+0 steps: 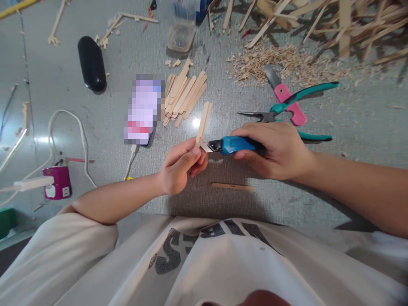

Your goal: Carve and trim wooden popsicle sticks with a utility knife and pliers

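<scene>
Pinched in the fingers of my left hand [185, 162] are popsicle sticks [204, 121], about two side by side, pointing up and away from me. My right hand [274, 148] is wrapped round a blue and black utility knife [237, 145]. Its blade meets the sticks right by my left fingertips; how deep it sits I cannot tell. Below the hands, a single popsicle stick [232, 186] with a dark mark lies flat on the table. A pile of popsicle sticks [185, 93] rests just beyond my left hand.
Teal-handled pliers [274, 114] and a pink-handled blade [288, 100] lie beyond my right hand, near wood shavings [277, 61]. Long wooden strips [344, 29] heap at back right. A phone [143, 112] with a cable, a black case [92, 63] and a purple adapter [58, 182] are leftward.
</scene>
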Tool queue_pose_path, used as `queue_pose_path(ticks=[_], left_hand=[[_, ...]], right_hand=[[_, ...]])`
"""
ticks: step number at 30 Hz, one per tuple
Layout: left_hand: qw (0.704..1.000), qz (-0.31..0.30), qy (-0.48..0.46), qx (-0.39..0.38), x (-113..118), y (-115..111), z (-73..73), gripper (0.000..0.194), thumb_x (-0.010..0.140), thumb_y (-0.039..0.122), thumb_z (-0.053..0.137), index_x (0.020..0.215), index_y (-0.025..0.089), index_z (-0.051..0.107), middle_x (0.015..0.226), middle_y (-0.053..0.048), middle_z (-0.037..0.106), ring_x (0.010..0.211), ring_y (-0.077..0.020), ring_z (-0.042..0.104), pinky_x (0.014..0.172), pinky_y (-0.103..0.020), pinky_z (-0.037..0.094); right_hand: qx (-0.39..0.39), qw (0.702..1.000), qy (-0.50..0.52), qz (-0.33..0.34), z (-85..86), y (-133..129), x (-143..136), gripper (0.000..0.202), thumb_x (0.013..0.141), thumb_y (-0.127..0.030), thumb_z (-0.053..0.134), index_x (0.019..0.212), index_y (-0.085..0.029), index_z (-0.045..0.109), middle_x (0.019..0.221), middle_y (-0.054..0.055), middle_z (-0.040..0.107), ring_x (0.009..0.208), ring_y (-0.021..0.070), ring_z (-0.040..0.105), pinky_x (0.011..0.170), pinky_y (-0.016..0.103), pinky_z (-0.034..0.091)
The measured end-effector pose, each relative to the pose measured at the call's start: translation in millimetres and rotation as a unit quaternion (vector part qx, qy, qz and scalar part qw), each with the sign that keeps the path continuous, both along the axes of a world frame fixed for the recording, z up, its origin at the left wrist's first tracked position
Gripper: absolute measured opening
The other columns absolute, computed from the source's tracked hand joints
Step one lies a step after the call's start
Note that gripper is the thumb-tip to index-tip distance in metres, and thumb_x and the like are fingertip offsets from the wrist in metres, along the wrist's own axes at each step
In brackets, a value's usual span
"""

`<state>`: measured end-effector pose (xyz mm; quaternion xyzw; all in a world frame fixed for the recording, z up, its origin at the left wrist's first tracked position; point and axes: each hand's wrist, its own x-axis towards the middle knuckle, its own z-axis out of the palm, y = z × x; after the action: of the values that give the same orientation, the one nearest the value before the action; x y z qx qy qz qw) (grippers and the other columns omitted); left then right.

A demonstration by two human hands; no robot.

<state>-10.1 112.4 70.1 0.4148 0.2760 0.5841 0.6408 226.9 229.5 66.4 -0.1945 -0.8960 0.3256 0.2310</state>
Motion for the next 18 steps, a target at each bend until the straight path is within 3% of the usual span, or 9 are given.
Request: queue_pose_path(ticks=[3, 18], left_hand=[[1.0, 0.0, -0.002, -0.007, 0.8, 1.0, 1.6, 0.039, 0.119, 0.032, 0.046, 0.082, 0.023, 0.043, 0.064, 0.007, 0.035, 0.05, -0.0067, 0.026, 0.046, -0.016, 0.025], [0.999, 0.035, 0.007, 0.006, 2.3, 1.9, -1.7, 0.042, 0.119, 0.031, 0.043, 0.078, 0.023, 0.038, 0.061, 0.008, 0.029, 0.048, -0.0065, 0.022, 0.046, -0.017, 0.022]], right_hand=[[0.01, 1.0, 0.003, 0.007, 1.4, 0.3, 0.3, 0.049, 0.122, -0.064, 0.05, 0.116, -0.022, 0.074, 0.09, 0.009, 0.08, 0.075, 0.0235, 0.076, 0.063, 0.036, 0.048], [0.012, 1.0, -0.014, 0.001, 1.6, 0.8, 1.9, 0.052, 0.122, -0.067, 0.047, 0.117, -0.022, 0.074, 0.092, 0.009, 0.081, 0.076, 0.0229, 0.076, 0.065, 0.035, 0.051]])
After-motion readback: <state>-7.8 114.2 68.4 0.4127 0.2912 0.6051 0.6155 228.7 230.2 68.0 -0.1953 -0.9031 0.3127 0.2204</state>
